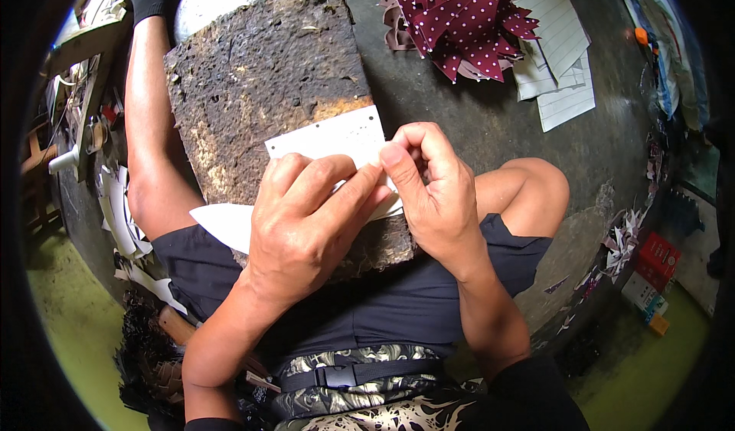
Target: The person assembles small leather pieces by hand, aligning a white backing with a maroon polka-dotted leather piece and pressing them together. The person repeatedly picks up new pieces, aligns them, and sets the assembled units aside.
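Note:
A white sheet (329, 135) with small dark dots along its edge lies on a rough, worn dark block (268, 71) between my legs. My left hand (302, 220) bears down on it with bent fingers, the fingertips gathered near its right edge. My right hand (436, 190) pinches at that same right edge, thumb against curled fingers. Below the sheet, a white pointed piece (223, 224) sticks out to the left from under my left hand. My fingers cover the sheet's lower part, so I cannot tell whether the two are joined.
A pile of maroon polka-dot cut pieces (467, 21) lies at the far right of the block, beside lined paper sheets (566, 98). White offcuts (119, 213) are on the left. A red box (657, 261) and scraps (624, 239) lie at the right.

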`<state>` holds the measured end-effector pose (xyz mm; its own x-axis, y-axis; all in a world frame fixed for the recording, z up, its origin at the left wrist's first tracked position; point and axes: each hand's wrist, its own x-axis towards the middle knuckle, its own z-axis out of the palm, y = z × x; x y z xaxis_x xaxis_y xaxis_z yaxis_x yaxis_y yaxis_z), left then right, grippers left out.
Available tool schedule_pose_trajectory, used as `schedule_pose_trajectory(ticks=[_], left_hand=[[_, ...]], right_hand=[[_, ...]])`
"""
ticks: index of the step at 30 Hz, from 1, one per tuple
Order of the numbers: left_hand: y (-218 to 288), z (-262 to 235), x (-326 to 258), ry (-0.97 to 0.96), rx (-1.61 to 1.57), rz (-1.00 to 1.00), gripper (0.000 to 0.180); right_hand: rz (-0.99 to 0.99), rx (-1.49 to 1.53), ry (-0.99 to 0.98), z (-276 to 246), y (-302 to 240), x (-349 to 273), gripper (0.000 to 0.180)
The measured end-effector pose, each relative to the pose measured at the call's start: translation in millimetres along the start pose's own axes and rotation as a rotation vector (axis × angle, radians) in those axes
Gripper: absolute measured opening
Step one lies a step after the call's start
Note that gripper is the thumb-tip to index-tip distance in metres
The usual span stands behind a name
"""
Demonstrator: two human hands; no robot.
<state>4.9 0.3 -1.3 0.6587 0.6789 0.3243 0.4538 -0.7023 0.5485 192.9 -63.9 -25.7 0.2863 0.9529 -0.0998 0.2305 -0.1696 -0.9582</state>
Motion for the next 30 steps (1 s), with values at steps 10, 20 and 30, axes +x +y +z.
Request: schedule_pose_trajectory(ticks=[10, 20, 30], left_hand=[[-0.7, 1.9, -0.9, 0.026, -0.029, -0.014, 0.031], [-0.5, 0.0, 1.3, 0.023, -0.023, -0.014, 0.030], [0.3, -3.6, 4.1, -0.003, -0.020, -0.018, 0.032]], right_hand=[[0.078, 0.138, -0.061, -2.3, 11.0, 6.3, 0.031], [0.123, 0.147, -0.040, -2.7, 21.2, 11.7, 0.033], [0.132, 0.129, -0.024, -2.2, 35.7, 18.0, 0.035]])
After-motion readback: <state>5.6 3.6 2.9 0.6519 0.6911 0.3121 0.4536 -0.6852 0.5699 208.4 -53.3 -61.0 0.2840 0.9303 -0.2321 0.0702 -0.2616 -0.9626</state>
